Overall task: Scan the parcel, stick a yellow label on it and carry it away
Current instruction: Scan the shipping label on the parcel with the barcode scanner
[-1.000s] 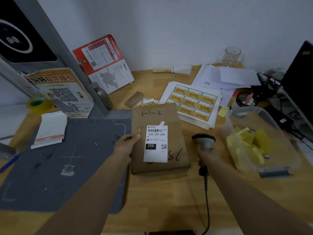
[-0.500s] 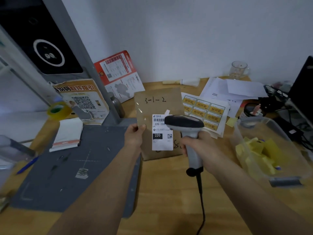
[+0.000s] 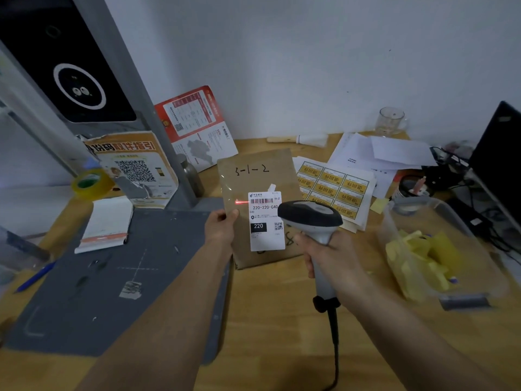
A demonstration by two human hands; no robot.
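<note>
We hold the parcel [image 3: 262, 176] tilted up over the table [image 3: 270, 320], our left hand [image 3: 221, 228] pinching its left edge, thumb on the front. Our right hand [image 3: 329, 255] grips the handle of the scanner [image 3: 311, 218], whose head points at the white shipping label [image 3: 266, 221]; a red line falls across the barcode. The sheet of yellow labels [image 3: 338, 190] lies just behind the parcel.

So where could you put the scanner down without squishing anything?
Bare wood lies in front of the parcel, between the grey mat and the plastic tub. The mat is mostly free too, save scraps. Behind the parcel it is crowded: yellow label sheets, papers, a glass, cables.
</note>
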